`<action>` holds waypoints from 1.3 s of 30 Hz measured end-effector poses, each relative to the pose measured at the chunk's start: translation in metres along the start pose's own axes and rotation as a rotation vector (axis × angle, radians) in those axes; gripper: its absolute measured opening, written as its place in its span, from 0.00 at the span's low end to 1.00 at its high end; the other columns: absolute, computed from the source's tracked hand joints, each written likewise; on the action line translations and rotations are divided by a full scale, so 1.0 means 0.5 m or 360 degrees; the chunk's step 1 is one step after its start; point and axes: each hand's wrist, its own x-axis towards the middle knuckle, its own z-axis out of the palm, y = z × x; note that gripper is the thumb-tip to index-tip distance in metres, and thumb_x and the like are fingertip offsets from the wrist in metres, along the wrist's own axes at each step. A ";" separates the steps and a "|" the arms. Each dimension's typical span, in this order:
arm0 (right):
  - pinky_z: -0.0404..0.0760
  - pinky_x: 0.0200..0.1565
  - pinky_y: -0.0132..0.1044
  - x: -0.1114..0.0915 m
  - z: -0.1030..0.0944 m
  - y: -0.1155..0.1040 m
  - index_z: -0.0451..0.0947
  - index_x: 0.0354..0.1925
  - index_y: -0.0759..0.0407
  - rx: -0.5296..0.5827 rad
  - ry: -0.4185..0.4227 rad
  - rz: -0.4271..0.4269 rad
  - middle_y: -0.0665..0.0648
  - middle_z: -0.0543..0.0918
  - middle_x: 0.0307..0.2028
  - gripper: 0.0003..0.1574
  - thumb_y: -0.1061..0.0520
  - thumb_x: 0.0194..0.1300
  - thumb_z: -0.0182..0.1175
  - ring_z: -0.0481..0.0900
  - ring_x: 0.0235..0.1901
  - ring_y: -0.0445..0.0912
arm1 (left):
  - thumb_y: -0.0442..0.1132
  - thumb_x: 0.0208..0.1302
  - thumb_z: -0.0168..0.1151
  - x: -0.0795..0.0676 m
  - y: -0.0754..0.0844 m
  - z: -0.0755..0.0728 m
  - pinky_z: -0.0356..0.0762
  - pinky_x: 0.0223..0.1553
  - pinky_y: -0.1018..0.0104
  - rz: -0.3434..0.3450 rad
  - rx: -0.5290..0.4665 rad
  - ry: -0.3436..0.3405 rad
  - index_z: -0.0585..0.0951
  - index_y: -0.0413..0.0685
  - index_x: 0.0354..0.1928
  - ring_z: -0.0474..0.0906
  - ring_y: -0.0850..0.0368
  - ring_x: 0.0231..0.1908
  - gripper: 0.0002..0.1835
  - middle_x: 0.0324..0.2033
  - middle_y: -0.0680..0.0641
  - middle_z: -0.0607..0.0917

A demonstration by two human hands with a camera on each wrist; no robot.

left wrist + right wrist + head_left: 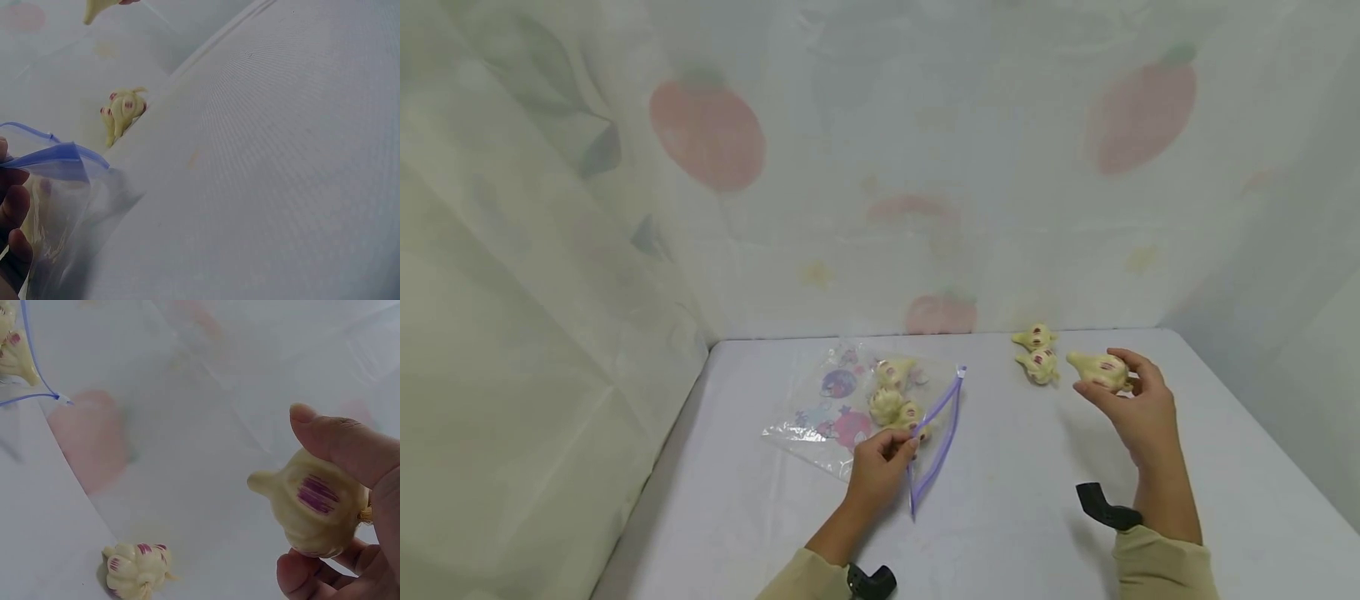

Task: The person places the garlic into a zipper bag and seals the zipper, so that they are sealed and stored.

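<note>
The right hand [1138, 408] grips a pale garlic bulb [1099, 369] between thumb and curled fingers, holding it above the right side of the table [1000, 467]; its stem points left, and a purple streaked patch shows on its side. The left hand [880, 471] pinches the edge of a clear plastic bag [808, 417], thumb and fingers closed together at the purple zip strip [937, 468]. The bag lies left of centre, its mouth facing right with the two strips parted in the middle. Inside it, near the mouth, sit three garlic bulbs [886, 406], close together. To the right of the bag, near the table's far edge, two loose bulbs [1041, 365] lie side by side, just left of the held one. Beyond the table hangs a pale cloth [820, 100] printed with red fruit.
</note>
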 end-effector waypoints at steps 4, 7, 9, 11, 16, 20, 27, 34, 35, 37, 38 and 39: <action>0.77 0.33 0.24 -0.001 0.007 0.008 0.61 0.71 0.49 -0.0010 -0.0031 0.0001 0.48 0.66 0.55 0.52 0.41 0.55 0.73 0.69 0.42 0.41 | 0.32 0.63 0.66 -0.006 -0.006 0.003 0.74 0.26 0.75 -0.0037 0.0000 -0.0012 0.85 0.38 0.35 0.75 0.67 0.23 0.03 0.25 0.41 0.86; 0.79 0.33 0.27 -0.004 0.017 0.018 0.61 0.72 0.50 -0.0032 -0.0072 -0.0032 0.52 0.66 0.57 0.51 0.40 0.56 0.72 0.75 0.37 0.40 | 0.32 0.63 0.65 -0.013 -0.009 0.004 0.74 0.26 0.75 -0.0083 -0.0003 -0.0027 0.85 0.38 0.34 0.75 0.68 0.23 0.03 0.25 0.40 0.85; 0.81 0.33 0.28 -0.005 0.025 0.025 0.62 0.71 0.50 -0.0021 -0.0098 -0.0082 0.53 0.66 0.56 0.49 0.41 0.58 0.71 0.79 0.33 0.40 | 0.32 0.63 0.66 -0.016 -0.010 0.004 0.75 0.26 0.75 -0.0101 -0.0009 -0.0027 0.85 0.38 0.34 0.75 0.68 0.23 0.03 0.26 0.39 0.85; 0.82 0.33 0.30 -0.006 0.034 0.030 0.63 0.70 0.50 -0.0010 -0.0126 -0.0140 0.55 0.67 0.56 0.47 0.41 0.59 0.70 0.81 0.31 0.41 | 0.32 0.63 0.66 -0.018 -0.008 0.004 0.75 0.26 0.76 -0.0103 -0.0012 -0.0019 0.85 0.38 0.34 0.75 0.67 0.23 0.03 0.26 0.39 0.85; 0.80 0.32 0.33 0.000 0.059 0.035 0.65 0.70 0.46 -0.0088 -0.0244 -0.0199 0.58 0.66 0.64 0.47 0.37 0.58 0.69 0.82 0.33 0.44 | 0.31 0.63 0.66 -0.014 -0.005 0.004 0.73 0.25 0.76 -0.0055 0.0003 0.0010 0.85 0.38 0.34 0.74 0.68 0.22 0.03 0.24 0.40 0.85; 0.81 0.35 0.34 0.005 0.084 0.037 0.63 0.70 0.47 -0.0104 -0.0385 -0.0164 0.60 0.61 0.70 0.53 0.34 0.52 0.72 0.80 0.43 0.53 | 0.31 0.63 0.66 -0.010 -0.005 0.003 0.73 0.25 0.76 -0.0031 0.0015 0.0008 0.85 0.37 0.34 0.74 0.68 0.22 0.03 0.24 0.41 0.85; 0.80 0.37 0.38 0.002 0.132 0.037 0.61 0.71 0.46 -0.0078 -0.0555 -0.0124 0.62 0.59 0.71 0.55 0.40 0.50 0.76 0.71 0.54 0.59 | 0.31 0.63 0.66 -0.002 -0.010 0.003 0.74 0.25 0.75 -0.0008 0.0017 0.0004 0.86 0.38 0.34 0.74 0.68 0.22 0.03 0.24 0.41 0.85; 0.78 0.34 0.39 -0.018 0.202 0.038 0.67 0.66 0.48 -0.0033 -0.0740 -0.0228 0.58 0.71 0.62 0.47 0.45 0.51 0.76 0.76 0.42 0.52 | 0.31 0.63 0.66 0.000 -0.010 0.003 0.74 0.25 0.75 0.0022 0.0004 0.0012 0.85 0.35 0.35 0.75 0.68 0.22 0.04 0.25 0.39 0.85; 0.78 0.32 0.39 -0.022 0.213 0.040 0.67 0.65 0.48 -0.0030 -0.0791 -0.0239 0.58 0.72 0.61 0.46 0.45 0.51 0.76 0.77 0.39 0.51 | 0.31 0.63 0.66 0.000 -0.010 0.003 0.75 0.25 0.75 0.0025 0.0006 0.0014 0.85 0.35 0.35 0.75 0.68 0.22 0.04 0.25 0.39 0.85; 0.78 0.29 0.39 -0.030 0.234 0.042 0.68 0.64 0.50 -0.0015 -0.0888 -0.0256 0.58 0.74 0.59 0.45 0.45 0.52 0.76 0.78 0.34 0.48 | 0.31 0.63 0.66 0.000 -0.009 0.003 0.75 0.25 0.75 0.0026 0.0002 0.0017 0.85 0.35 0.35 0.75 0.67 0.22 0.04 0.25 0.39 0.86; 0.78 0.28 0.38 -0.035 0.242 0.043 0.68 0.64 0.50 -0.0010 -0.0924 -0.0268 0.58 0.75 0.58 0.44 0.45 0.52 0.76 0.77 0.32 0.47 | 0.31 0.63 0.65 -0.001 -0.008 0.003 0.75 0.25 0.75 0.0023 0.0002 0.0016 0.85 0.35 0.35 0.75 0.67 0.22 0.04 0.25 0.39 0.86; 0.78 0.27 0.38 -0.039 0.250 0.043 0.68 0.64 0.50 -0.0007 -0.0952 -0.0273 0.57 0.75 0.58 0.44 0.45 0.52 0.76 0.77 0.31 0.46 | 0.31 0.63 0.65 -0.001 -0.007 0.003 0.74 0.25 0.75 0.0019 0.0001 0.0015 0.85 0.36 0.35 0.75 0.67 0.22 0.03 0.25 0.40 0.86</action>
